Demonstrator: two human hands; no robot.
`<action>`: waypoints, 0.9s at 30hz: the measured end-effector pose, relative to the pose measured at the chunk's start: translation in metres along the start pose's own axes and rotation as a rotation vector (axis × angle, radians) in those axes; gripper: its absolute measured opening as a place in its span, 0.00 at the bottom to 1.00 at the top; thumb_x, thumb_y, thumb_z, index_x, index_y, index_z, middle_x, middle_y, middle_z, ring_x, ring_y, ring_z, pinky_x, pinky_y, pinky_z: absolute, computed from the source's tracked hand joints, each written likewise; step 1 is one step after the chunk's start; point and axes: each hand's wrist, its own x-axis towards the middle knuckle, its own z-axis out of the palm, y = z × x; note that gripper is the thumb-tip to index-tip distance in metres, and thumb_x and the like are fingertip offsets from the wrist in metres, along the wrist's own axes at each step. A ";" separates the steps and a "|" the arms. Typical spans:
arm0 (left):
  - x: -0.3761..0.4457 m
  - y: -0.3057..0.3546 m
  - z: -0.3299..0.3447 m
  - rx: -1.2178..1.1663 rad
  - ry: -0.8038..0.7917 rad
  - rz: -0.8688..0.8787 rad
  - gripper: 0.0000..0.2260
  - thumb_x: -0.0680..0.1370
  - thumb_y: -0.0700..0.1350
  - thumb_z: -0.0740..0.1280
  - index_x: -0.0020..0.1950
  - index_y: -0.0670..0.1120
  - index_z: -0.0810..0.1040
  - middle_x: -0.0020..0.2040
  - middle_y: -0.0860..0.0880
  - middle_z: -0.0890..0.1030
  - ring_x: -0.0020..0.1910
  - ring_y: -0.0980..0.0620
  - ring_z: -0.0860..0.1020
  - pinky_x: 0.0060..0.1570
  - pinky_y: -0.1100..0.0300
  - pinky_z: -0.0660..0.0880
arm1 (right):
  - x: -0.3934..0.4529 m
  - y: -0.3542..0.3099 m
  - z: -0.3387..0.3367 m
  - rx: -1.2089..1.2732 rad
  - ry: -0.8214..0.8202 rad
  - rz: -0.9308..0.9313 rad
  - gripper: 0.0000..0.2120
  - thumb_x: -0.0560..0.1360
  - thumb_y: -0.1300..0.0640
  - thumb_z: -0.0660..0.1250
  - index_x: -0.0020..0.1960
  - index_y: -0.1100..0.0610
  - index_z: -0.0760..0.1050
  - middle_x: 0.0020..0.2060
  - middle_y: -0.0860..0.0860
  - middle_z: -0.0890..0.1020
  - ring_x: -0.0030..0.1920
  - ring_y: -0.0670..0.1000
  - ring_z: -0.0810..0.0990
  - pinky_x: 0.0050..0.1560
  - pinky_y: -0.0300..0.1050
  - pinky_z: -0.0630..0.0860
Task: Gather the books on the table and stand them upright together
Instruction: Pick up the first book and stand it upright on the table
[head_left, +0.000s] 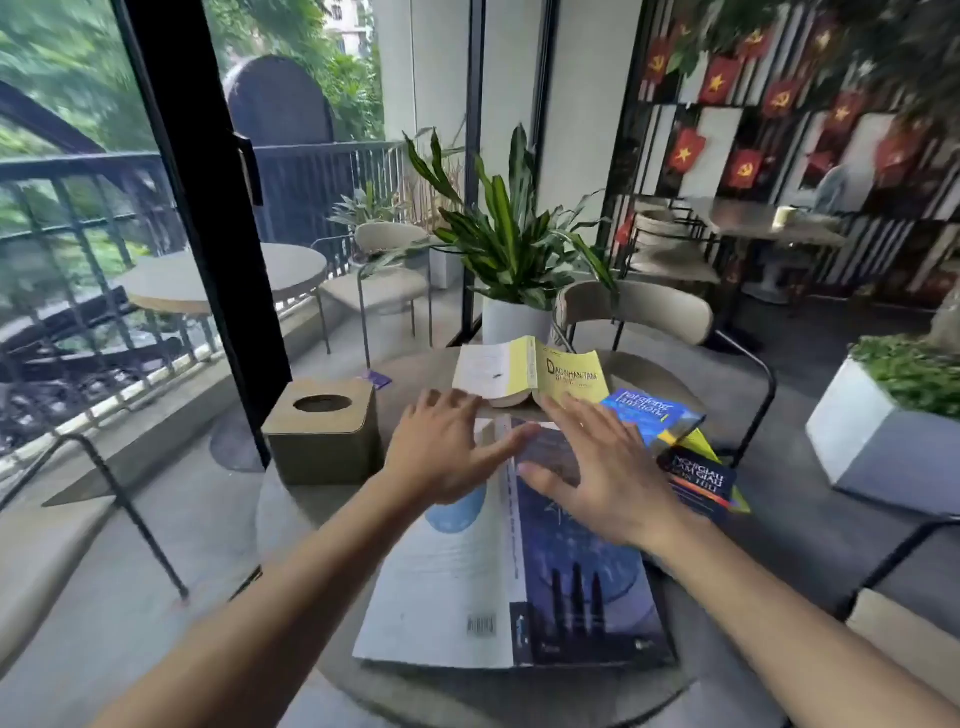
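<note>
A large book (511, 582) lies open, covers up, on the round grey table (291, 499); one cover is white, the other dark blue. Beyond it a yellow book (530, 371) also lies open, covers up. At the right edge, a bright blue book (649, 415) rests beside a dark book (698, 480) that sits on something yellow. My left hand (447, 452) and my right hand (597, 462) hover with fingers spread over the far end of the large book, between it and the yellow book. Neither hand holds anything.
A tan square box with a round hole (324, 434) stands on the table's left side. A potted plant in a white pot (511, 260) stands behind the table, a beige chair (639, 317) is across it, and a white planter (883, 431) is to the right.
</note>
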 end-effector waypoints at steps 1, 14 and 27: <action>-0.001 0.001 0.000 0.008 -0.033 -0.018 0.44 0.69 0.78 0.45 0.72 0.52 0.73 0.70 0.46 0.74 0.66 0.45 0.69 0.62 0.48 0.69 | -0.004 -0.005 -0.002 0.007 -0.015 -0.002 0.45 0.68 0.24 0.47 0.79 0.45 0.48 0.78 0.48 0.55 0.76 0.51 0.52 0.72 0.55 0.53; -0.011 0.032 0.004 -0.145 -0.077 -0.229 0.18 0.79 0.55 0.62 0.59 0.42 0.76 0.58 0.39 0.81 0.54 0.39 0.79 0.47 0.53 0.72 | -0.029 -0.022 0.021 -0.034 -0.137 0.099 0.50 0.65 0.20 0.42 0.79 0.49 0.50 0.78 0.53 0.54 0.77 0.53 0.53 0.73 0.55 0.52; -0.063 0.052 -0.071 -0.174 0.412 -0.057 0.09 0.81 0.44 0.61 0.56 0.40 0.74 0.46 0.38 0.81 0.47 0.36 0.77 0.39 0.50 0.64 | -0.043 -0.093 -0.002 0.514 -0.100 -0.003 0.49 0.61 0.27 0.63 0.76 0.42 0.49 0.66 0.46 0.76 0.63 0.52 0.77 0.58 0.53 0.75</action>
